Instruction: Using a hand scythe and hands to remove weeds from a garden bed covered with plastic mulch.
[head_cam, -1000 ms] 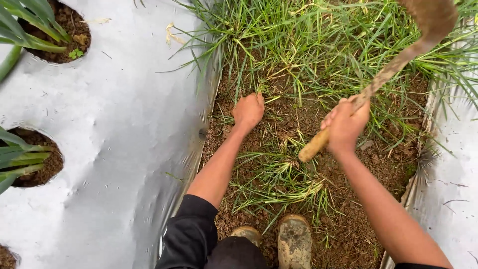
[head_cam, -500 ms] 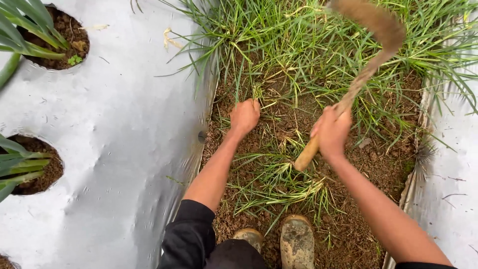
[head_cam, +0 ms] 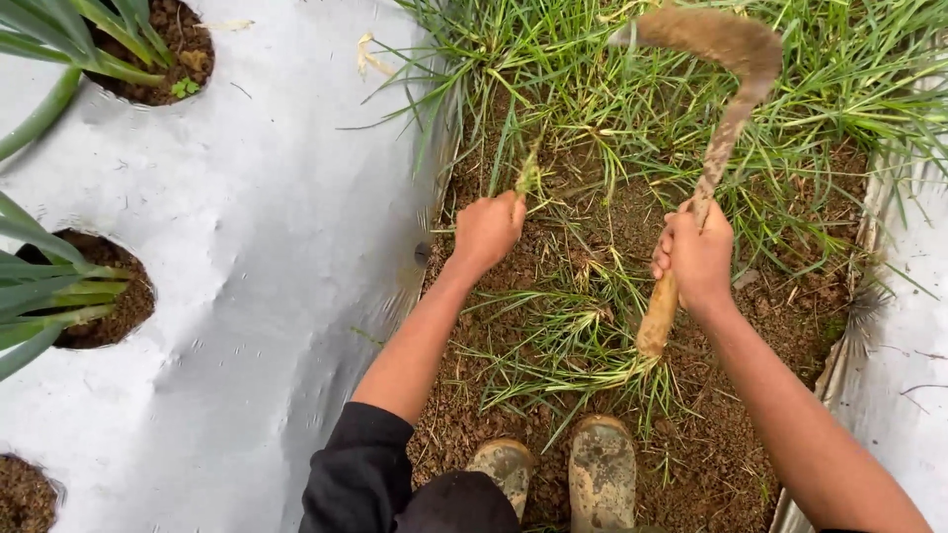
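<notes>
My right hand (head_cam: pixel 697 256) grips the wooden handle of a muddy sickle (head_cam: pixel 719 59); its curved blade hangs over the tall grass ahead. My left hand (head_cam: pixel 486 231) is closed on a small tuft of grass (head_cam: pixel 528 170) near the left side of the furrow. Loose cut grass (head_cam: pixel 563 345) lies on the brown soil between my hands and my muddy boots (head_cam: pixel 568 474).
Silver plastic mulch (head_cam: pixel 267 276) covers the bed at left, with round holes holding green leafy plants (head_cam: pixel 59 296). Another mulch sheet (head_cam: pixel 904 326) edges the furrow at right. Thick grass (head_cam: pixel 632 89) fills the far furrow.
The sickle swung from upper right toward the left, its blade now curving over the grass. My left hand has reached forward and closed on a grass tuft.
</notes>
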